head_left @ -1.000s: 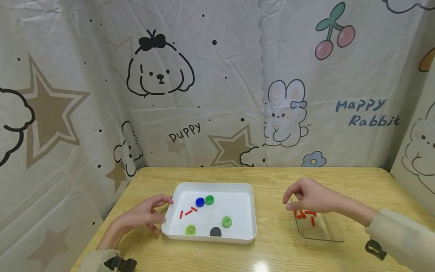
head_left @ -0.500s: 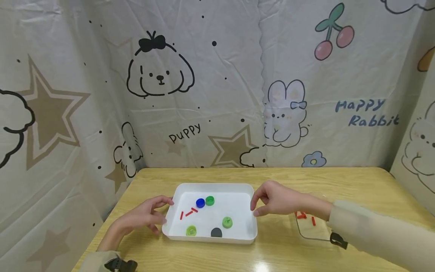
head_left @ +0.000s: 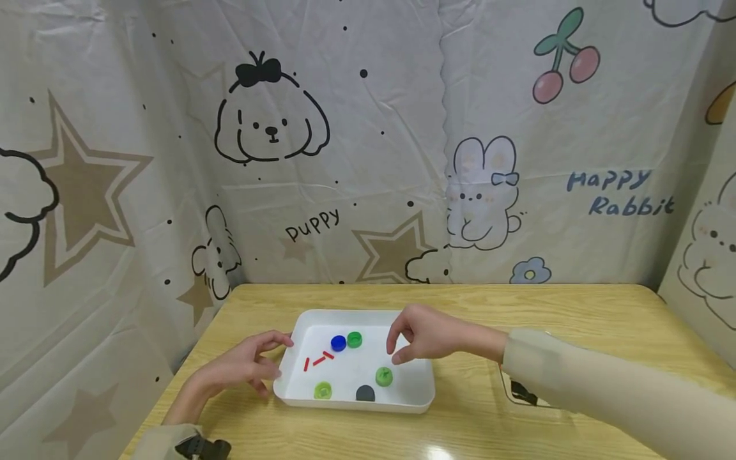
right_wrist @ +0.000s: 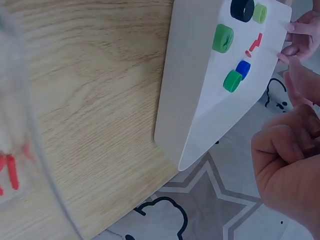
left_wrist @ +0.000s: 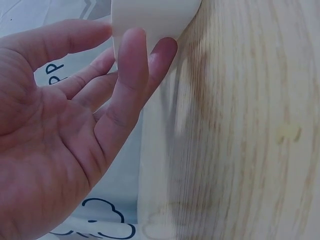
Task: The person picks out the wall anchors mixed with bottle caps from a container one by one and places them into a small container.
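Note:
My left hand (head_left: 244, 361) touches the left wall of a white tray (head_left: 428, 393) with its fingertips, fingers loosely extended. In the left wrist view that hand (left_wrist: 95, 100) lies against the tray's end (left_wrist: 150, 17). My right hand (head_left: 428, 335) hovers over the tray's right part, thumb and index finger apart; nothing shows between them. Three short red sticks (head_left: 319, 361) lie at the tray's left. Around them are a blue cap (head_left: 338, 344), a green cap (head_left: 354, 339), a light green cap (head_left: 384, 377), a yellow-green cap (head_left: 323, 390) and a dark grey cap (head_left: 365, 393).
A clear box (head_left: 517, 404) stands right of the tray, mostly behind my right forearm. In the right wrist view, red sticks (right_wrist: 12, 172) lie inside it. The wooden table (head_left: 333, 441) meets a printed curtain (head_left: 368, 160) at the back.
My right hand has moved left, from above the clear box, past the tray's right wall, to over the tray. The left hand and the things in the tray have stayed put.

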`<state>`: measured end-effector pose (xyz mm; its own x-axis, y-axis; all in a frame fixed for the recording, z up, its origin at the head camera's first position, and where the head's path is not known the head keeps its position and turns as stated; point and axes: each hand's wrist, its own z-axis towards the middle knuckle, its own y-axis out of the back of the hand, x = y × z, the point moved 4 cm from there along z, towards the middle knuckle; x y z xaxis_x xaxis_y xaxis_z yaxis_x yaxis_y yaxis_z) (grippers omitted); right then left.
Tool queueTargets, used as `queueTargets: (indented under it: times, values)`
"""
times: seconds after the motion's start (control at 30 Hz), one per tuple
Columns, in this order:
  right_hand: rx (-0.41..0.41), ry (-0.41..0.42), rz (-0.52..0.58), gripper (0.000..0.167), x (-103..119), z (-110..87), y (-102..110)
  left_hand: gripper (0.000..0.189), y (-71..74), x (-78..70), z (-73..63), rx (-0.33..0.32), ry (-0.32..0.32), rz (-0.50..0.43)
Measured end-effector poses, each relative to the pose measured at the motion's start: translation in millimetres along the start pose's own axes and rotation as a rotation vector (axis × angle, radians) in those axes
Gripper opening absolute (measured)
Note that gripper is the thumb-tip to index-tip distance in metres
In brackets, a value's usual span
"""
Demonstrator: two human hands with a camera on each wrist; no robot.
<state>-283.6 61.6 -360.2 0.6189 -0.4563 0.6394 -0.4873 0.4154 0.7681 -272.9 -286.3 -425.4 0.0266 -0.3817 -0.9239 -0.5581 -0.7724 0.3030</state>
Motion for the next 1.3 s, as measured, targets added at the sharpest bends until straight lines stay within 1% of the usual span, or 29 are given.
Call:
queueTargets:
  times: [0.17, 0.33, 0.57, 0.77, 0.93, 1.13, 1.3]
  values:
    - [0.014, 0.003, -0.009, 0.008, -0.5, 20.2, -3.0, 0.056, 0.6, 0.3, 0.5, 0.006, -0.001, 0.007]
    - [0.059, 0.006, -0.006, 0.009, -0.2, 40.9, -8.7, 0.056, -0.2, 0.4, 0.5, 0.004, 0.001, 0.008]
    - [0.130, 0.026, -0.028, 0.017, 1.2, 68.1, -21.7, 0.055, -0.3, 1.5, 0.0, -0.002, 0.005, 0.011]
    - [0.131, -0.006, -0.063, 0.021, -1.9, 87.3, -31.1, 0.054, 0.9, 2.3, 0.9, -0.004, 0.005, 0.020]
    - [0.141, -0.022, -0.070, 0.023, -5.9, 100.8, -37.7, 0.053, 1.1, 2.6, 0.6, -0.004, 0.002, 0.023]
    - [0.143, -0.018, -0.102, 0.026, -7.4, 114.5, -43.7, 0.053, 1.9, 3.3, 1.4, -0.015, 0.017, 0.037]
    - [0.149, -0.042, -0.110, 0.026, -4.4, 122.8, -49.1, 0.053, 2.9, 3.3, 0.8, -0.005, 0.011, 0.030]
